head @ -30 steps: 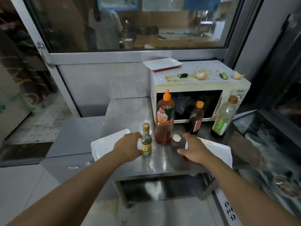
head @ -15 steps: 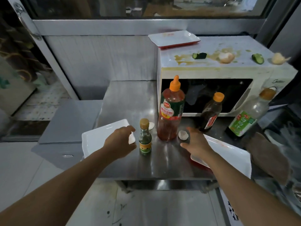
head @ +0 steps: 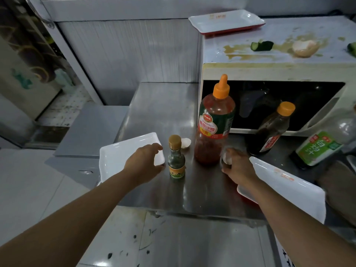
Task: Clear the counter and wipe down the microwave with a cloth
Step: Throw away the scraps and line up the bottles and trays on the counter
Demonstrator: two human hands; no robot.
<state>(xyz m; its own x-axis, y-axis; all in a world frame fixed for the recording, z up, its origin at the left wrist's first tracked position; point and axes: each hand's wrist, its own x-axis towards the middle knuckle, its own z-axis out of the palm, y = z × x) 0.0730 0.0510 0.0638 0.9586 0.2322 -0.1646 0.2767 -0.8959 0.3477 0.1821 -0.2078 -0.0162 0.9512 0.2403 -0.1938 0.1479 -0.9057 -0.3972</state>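
From the head camera, looking down on the steel tabletop [head: 163,105], the clearing has barely begun — bottles, trays and scraps are all out. The left hand [head: 143,164] hovers over the near corner of the white tray [head: 123,151], fingers loosely curled and gripping nothing I can see, just beside the small green bottle [head: 176,158]. The right hand [head: 238,165] pinches a pale eggshell piece [head: 227,158] at the foot of the tall ketchup bottle [head: 213,124]; a second eggshell bit [head: 185,143] lies behind the small bottle. A dark sauce bottle [head: 269,130] and a green-labelled bottle [head: 323,145] stand near the microwave [head: 250,71], all upright with caps up, though the wide lens tilts them. The microwave sits at the back right, its long side running left to right and its dark door facing the person. Its top is unwiped — brown smears, cucumber pieces [head: 262,45], another shell [head: 305,48], a red-edged tray [head: 226,21]. I cannot pick out a cloth for certain.
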